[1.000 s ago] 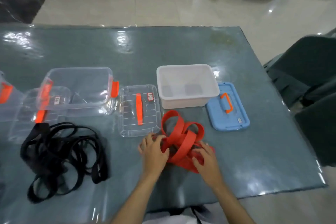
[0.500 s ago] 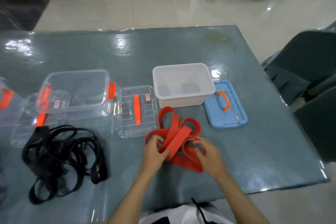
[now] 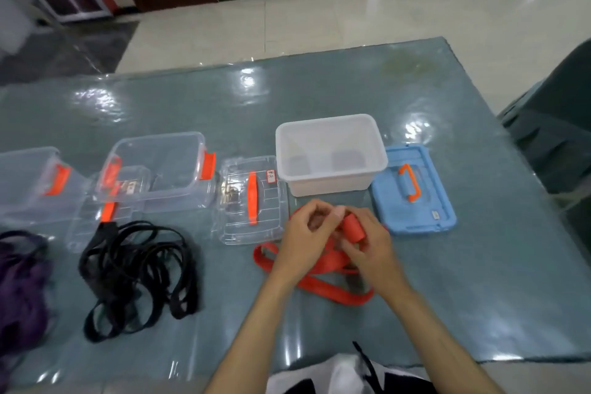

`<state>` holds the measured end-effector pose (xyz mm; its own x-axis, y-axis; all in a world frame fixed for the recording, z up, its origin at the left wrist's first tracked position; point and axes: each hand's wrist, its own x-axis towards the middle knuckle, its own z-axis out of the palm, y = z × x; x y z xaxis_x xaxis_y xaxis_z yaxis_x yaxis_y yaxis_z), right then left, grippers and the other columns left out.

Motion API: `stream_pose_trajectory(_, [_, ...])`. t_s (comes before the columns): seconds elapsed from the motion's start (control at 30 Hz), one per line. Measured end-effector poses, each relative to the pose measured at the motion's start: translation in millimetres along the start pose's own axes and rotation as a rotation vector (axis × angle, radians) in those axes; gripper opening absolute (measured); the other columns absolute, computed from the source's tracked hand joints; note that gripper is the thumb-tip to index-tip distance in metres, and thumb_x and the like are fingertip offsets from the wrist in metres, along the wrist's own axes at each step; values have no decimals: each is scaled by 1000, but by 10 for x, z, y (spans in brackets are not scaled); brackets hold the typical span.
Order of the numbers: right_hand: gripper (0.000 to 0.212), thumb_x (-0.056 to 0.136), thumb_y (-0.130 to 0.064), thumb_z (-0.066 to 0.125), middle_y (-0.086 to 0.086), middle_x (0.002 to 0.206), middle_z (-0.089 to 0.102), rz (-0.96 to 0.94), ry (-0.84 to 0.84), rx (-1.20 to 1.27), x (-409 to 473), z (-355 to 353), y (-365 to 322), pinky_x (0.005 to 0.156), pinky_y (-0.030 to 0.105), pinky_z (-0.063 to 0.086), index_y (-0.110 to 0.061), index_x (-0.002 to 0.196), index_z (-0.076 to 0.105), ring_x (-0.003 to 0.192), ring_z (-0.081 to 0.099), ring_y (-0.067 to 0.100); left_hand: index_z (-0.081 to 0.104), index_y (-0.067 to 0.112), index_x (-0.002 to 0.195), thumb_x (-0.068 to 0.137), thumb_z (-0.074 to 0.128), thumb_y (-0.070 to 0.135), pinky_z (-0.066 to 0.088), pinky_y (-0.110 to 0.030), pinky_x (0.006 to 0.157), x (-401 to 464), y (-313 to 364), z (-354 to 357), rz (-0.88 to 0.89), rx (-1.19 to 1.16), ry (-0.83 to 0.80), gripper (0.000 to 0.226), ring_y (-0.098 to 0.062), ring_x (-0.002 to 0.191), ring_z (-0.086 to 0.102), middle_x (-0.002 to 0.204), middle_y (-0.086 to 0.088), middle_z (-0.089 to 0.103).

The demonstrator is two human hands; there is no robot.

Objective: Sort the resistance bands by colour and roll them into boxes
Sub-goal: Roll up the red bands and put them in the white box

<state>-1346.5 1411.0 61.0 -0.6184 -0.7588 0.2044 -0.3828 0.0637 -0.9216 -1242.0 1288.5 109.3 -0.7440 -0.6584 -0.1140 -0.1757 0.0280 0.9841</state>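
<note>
Red band (image 3: 332, 289): partly wound into a small roll (image 3: 353, 228) pinched in right hand (image 3: 371, 246), left hand (image 3: 305, 243) close beside, fingers curled on the same band; loose loops trailing beneath both wrists. Best kept taut, edges aligned, wound tight. White box (image 3: 331, 184) just beyond fingertips.

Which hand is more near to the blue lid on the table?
The right hand. It holds the rolled end of the red band just left of the blue lid. The left hand is farther left, beyond the roll.
</note>
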Motion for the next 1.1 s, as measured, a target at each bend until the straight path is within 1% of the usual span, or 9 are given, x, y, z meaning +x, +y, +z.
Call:
stream_pose_trajectory(0.07, [34,95,-24,72,-12,120,70,79,185,112,119,-133,-51,101,33,53,-34,127,66,115,67,10,69,17,109,106,64,14,59,-33,96,-1,90,22,10,-95,-10,7,-15,106,73,108,1,78])
stream_pose_trajectory(0.13, [33,97,-23,72,-11,113,74,139,288,188,255,-309,-147,93,26,55,-32,128,68,104,70,4,65,21,123,103,67,9,54,-29,103,9,175,9,66,2,-23,23,-10,121,68,124,3,75])
stream_pose_trajectory(0.27, [47,93,-16,80,-19,94,74,83,239,198,509,-603,-500,74,15,56,-34,133,64,78,69,0,54,25,148,89,85,19,35,-18,118,94,433,61,232,302,-96,67,-2,143,48,149,14,57])
stream_pose_trajectory(0.4, [42,88,-24,82,1,100,75,49,260,327,636,-701,-851,76,30,61,-39,122,63,85,74,16,60,21,142,85,88,15,46,-24,112,151,725,242,363,250,-5,64,-11,133,61,137,12,66])
stream_pose_trajectory(0.5, [30,91,-33,76,-4,113,73,73,199,403,628,-800,-928,76,45,66,-39,120,68,100,74,24,65,27,136,84,88,18,49,-22,104,118,776,246,429,364,104,58,-7,123,65,131,17,70])
stream_pose_trajectory(0.63, [12,95,-30,77,-4,103,77,119,197,307,569,-997,-821,80,57,63,-33,107,79,89,73,19,65,31,138,82,86,28,50,-32,107,13,671,218,411,542,79,60,-5,122,64,134,22,67])
stream_pose_trajectory(0.73, [13,89,-22,83,-6,95,80,187,152,264,497,-1127,-717,92,55,60,-30,100,81,87,75,14,67,29,138,80,87,28,49,-30,109,-68,594,257,380,560,39,61,-1,125,62,133,24,65])
stream_pose_trajectory(0.93, [19,87,-9,83,-4,76,77,261,167,361,268,-1110,-692,81,56,64,-26,95,83,77,74,17,68,29,136,81,91,32,49,-19,106,-219,581,596,360,382,66,59,-1,125,64,132,23,69])
stream_pose_trajectory(1.1, [14,88,-8,80,9,84,81,388,164,548,190,-1192,-724,73,33,65,-20,96,84,77,76,18,72,29,133,81,91,31,51,-22,106,-239,654,682,404,444,98,55,3,123,65,130,20,73])
